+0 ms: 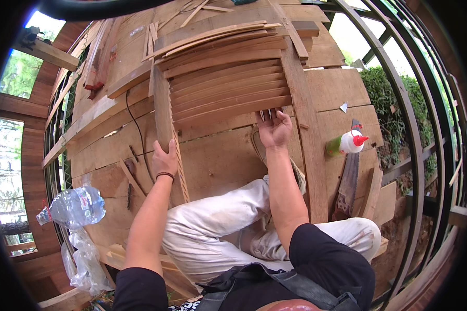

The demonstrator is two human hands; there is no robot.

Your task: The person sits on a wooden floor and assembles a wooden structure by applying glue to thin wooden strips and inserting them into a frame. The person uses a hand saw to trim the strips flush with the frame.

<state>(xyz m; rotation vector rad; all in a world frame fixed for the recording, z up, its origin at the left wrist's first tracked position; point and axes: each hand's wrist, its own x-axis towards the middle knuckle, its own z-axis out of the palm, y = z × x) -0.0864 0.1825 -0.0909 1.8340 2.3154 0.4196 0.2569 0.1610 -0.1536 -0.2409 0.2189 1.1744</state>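
A louvered wooden frame lies in front of me, with several thin slats (228, 90) stacked crosswise between its left side rail (163, 111) and its right side rail (308, 140). Slanted notches run along the inner edge of the left rail. My left hand (165, 157) is closed around that rail, below the slats. Palm up, my right hand (275, 129) grips the lowest slat (233, 110) near its right end, its fingertips partly hidden beneath the wood.
Loose wooden strips (218, 39) lie across the frame's far end. To the right are a white glue bottle with a red cap (352, 141) and a handsaw (347, 179). A large clear plastic bottle (78, 207) lies at left, near a dark cable (137, 124). Metal railing (399, 62) borders the right side.
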